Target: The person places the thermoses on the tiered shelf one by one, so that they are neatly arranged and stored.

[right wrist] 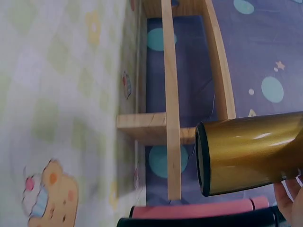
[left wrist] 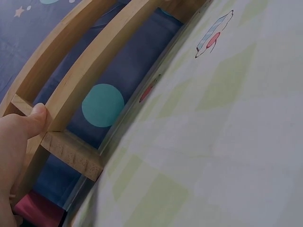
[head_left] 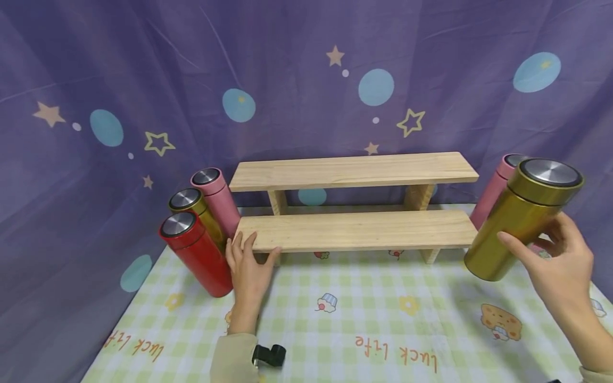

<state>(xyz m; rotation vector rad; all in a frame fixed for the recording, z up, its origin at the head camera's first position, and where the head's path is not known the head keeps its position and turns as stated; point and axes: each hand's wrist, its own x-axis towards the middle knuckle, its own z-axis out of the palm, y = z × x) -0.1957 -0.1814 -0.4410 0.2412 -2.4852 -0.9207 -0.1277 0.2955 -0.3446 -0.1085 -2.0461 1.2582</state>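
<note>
My left hand (head_left: 250, 274) rests at the left end of the lower board of a two-tier wooden shelf (head_left: 356, 230). Its fingers are spread, and the thumb touches the front edge in the left wrist view. On the right, my right hand (head_left: 560, 266) grips a gold thermos flask (head_left: 514, 223) with a steel-topped lid. The flask hangs tilted in front of the shelf's right end, its base clear of the tablecloth. Behind it stands a pink flask (head_left: 490, 194), partly hidden. A dark flask (right wrist: 203, 221) lies beside the pink one in the right wrist view.
Left of the shelf stand a red flask (head_left: 198, 258), a second gold flask (head_left: 206, 215) and another pink flask (head_left: 220, 197), close together. The upper board (head_left: 354, 171) sits behind the lower one. A checked tablecloth (head_left: 369, 298) covers the table; a purple curtain (head_left: 297, 48) hangs behind.
</note>
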